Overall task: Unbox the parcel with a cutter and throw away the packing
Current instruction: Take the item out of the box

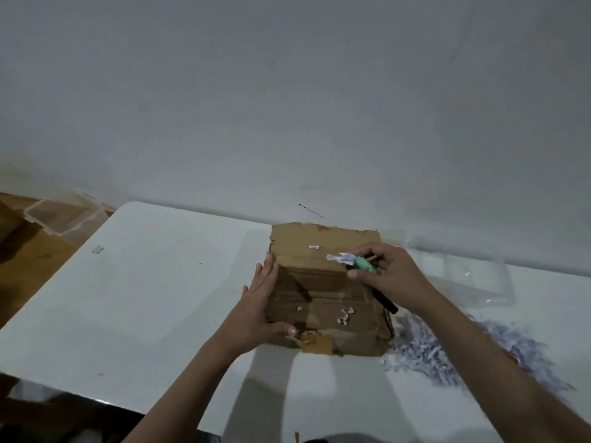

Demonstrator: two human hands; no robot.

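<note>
A clear plastic tub (pixel 60 215) sits far left. On the white worktop (pixel 144 298), the left hand (pixel 259 302) lies spread against the cardboard parcel (pixel 329 292); the right hand (pixel 393 276) pinches pens and paper shreds (pixel 340 258) above it. Risk: pens slip and drop among the shredded packing (pixel 447 350) at right

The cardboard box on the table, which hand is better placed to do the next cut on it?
Probably the right hand: it already grips the green cutter over the box top. The left hand lies against the box's left side, steadying it.
</note>
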